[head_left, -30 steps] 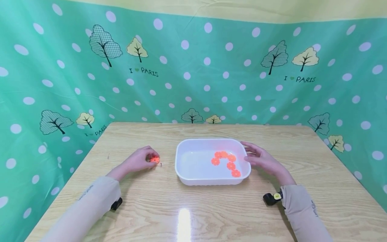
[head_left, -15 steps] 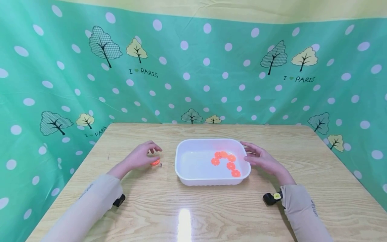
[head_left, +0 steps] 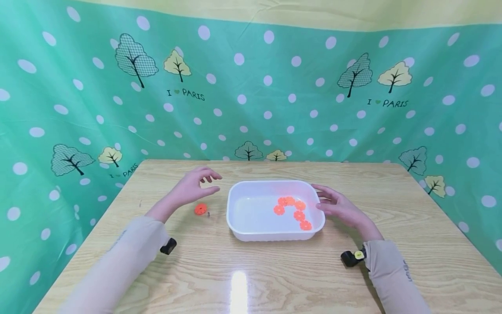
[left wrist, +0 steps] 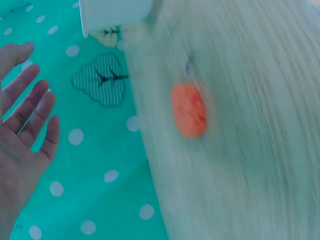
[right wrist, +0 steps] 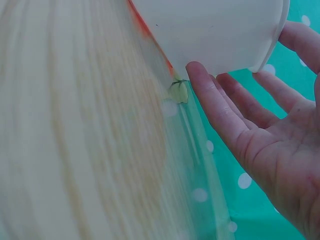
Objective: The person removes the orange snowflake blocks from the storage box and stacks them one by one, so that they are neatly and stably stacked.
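Observation:
An orange notched disc [head_left: 201, 209] with a dark centre lies on the wooden table; in the left wrist view the same disc [left wrist: 189, 110] is blurred. My left hand [head_left: 192, 187] is above and beyond it, fingers spread and holding nothing. A white rectangular plastic tub [head_left: 251, 236] stands mid-table. Inside, on its right half, several orange scalloped discs [head_left: 300, 215] form a curved row. My right hand [head_left: 341, 209] is at the tub's right end, thumb and fingers extended against the outer wall and rim, as the right wrist view of that hand [right wrist: 270, 135] shows.
A tiny dark speck [head_left: 208, 214] lies right of the loose disc. Behind the table [head_left: 188, 270] hangs a green dotted curtain [head_left: 219, 131] with printed trees. Black wrist cameras [head_left: 349, 258] are strapped at both sleeves.
My left hand has let go of the orange disc, opened its fingers and moved up and to the right. The disc stays on the table. My right hand and the tub hold still.

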The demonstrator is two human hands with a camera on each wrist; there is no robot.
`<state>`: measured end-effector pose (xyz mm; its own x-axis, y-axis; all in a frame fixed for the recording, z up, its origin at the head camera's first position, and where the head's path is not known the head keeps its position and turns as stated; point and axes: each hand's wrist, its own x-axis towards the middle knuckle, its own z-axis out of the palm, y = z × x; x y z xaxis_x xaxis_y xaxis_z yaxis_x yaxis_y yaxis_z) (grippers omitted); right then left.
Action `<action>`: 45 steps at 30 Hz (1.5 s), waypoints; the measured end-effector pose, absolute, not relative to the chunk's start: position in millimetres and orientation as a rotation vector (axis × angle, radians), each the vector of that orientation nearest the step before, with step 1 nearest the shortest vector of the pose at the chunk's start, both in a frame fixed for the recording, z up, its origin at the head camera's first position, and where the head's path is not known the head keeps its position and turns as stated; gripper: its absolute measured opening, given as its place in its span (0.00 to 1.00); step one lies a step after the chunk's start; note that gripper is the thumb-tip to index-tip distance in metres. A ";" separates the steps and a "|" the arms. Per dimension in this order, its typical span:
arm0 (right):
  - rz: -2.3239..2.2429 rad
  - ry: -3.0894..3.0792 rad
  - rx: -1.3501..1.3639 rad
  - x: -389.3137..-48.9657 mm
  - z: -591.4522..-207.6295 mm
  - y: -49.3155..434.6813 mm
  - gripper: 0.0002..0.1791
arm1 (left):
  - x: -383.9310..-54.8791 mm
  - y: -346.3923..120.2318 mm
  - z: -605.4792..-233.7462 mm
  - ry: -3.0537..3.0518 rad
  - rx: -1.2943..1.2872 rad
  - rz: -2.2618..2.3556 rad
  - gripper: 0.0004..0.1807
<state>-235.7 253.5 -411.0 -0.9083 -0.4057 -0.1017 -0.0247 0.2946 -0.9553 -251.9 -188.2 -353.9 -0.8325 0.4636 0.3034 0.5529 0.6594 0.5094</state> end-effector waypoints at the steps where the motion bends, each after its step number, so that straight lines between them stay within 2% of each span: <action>1: -1.648 2.243 -0.390 -235.6 -410.7 253.6 0.36 | -252.3 -183.9 -352.8 -2.731 -0.849 -0.906 0.16; 12: -1.659 2.240 -0.387 -235.3 -410.0 253.5 0.37 | -254.8 -134.3 -345.0 -2.678 -0.917 -1.046 0.19; 36: -1.656 2.231 -0.394 -237.6 -412.1 253.5 0.36 | -243.8 -35.4 -365.3 -2.805 -1.203 -1.166 0.23; 45: -1.679 2.209 -0.398 -236.9 -410.8 254.1 0.37 | -241.1 -9.9 -369.8 -2.847 -1.297 -1.141 0.22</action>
